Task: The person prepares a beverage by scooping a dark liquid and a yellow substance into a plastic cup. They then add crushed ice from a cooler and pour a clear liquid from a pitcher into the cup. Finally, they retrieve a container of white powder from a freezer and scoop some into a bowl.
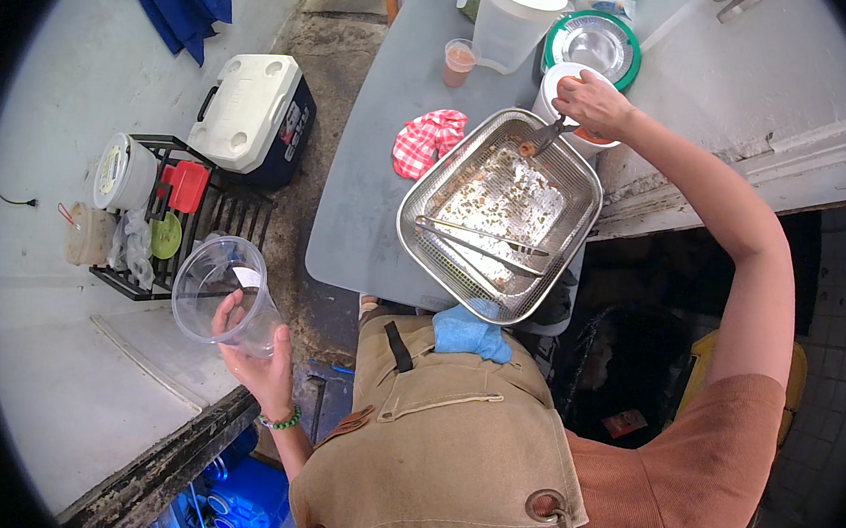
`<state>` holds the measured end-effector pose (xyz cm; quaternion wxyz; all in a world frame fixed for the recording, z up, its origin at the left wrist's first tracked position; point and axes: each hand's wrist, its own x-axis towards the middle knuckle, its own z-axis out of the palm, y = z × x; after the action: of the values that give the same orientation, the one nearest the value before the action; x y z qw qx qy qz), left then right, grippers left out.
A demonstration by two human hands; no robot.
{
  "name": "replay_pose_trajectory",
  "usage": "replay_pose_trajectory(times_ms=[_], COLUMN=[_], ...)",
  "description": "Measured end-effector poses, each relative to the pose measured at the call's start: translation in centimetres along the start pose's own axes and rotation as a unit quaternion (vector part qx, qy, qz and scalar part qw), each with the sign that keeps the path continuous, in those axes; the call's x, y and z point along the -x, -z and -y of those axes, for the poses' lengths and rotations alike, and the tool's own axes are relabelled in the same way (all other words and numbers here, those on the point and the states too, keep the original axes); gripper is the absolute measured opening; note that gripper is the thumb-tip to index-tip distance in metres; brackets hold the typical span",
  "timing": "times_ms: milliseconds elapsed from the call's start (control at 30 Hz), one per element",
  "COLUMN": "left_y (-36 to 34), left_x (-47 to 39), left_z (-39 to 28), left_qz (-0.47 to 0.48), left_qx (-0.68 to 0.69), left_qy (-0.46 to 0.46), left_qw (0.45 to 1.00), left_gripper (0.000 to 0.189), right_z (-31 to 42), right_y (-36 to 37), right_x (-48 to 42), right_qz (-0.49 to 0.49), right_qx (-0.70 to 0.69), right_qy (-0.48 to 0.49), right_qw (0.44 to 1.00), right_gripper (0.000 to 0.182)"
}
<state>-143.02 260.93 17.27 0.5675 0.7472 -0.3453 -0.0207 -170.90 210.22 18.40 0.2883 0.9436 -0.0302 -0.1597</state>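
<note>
My left hand (258,359) holds a clear plastic container (222,290) from below, its open mouth tilted up at the left. At the upper right my right hand (589,103) grips orange-handled scissors (546,136) above the near rim of a white tub (553,89). Their dark blades reach over the corner of a metal mesh basket (500,210), beside a small brown piece of food (527,148). Crumbs are scattered over the basket's bottom, where metal tongs (480,238) lie.
The grey table (371,157) also bears a red checkered cloth (428,143), a cup of pink liquid (459,62), a lidded pitcher (517,20) and foil plates (593,44). A cooler (253,116) and black rack (209,212) stand left. A blue cloth (469,333) hangs at the apron.
</note>
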Motion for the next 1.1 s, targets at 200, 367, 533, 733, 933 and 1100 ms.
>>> replay_pose_trajectory(times_ms=[200, 367, 533, 733, 933, 1100], left_y=[-0.3, -0.3, -0.5, -0.8, -0.2, 0.4], left_x=[-0.3, -0.5, -0.5, -0.4, -0.4, -0.6], left_z=[0.2, 0.4, 0.2, 0.1, 0.6, 2.4], left_qz=[0.004, 0.01, 0.008, 0.022, 0.044, 0.069], left_qx=[-0.003, -0.018, -0.013, -0.011, 0.008, 0.022], left_qy=[-0.02, -0.033, -0.026, -0.041, -0.045, -0.07], left_qw=[1.0, 0.999, 1.0, 0.999, 0.998, 0.995], left_gripper=[0.064, 0.064, 0.064, 0.06, 0.069, 0.066], right_z=[0.1, 0.2, 0.3, 0.5, 0.9, 1.1], right_y=[-0.2, -0.6, -0.5, 0.0, -0.2, 1.0], right_x=[0.2, -0.4, -0.9, -1.5, -2.5, 0.3], right_qz=[-0.015, -0.011, -0.011, 0.038, 0.091, 0.075], right_qx=[-0.005, -0.026, -0.05, -0.046, -0.029, -0.067], right_qy=[0.004, -0.004, -0.005, 0.003, 0.011, -0.03], right_qw=[1.0, 1.0, 0.999, 0.998, 0.995, 0.994], right_gripper=[0.027, 0.021, 0.015, 0.006, 0.007, 0.012])
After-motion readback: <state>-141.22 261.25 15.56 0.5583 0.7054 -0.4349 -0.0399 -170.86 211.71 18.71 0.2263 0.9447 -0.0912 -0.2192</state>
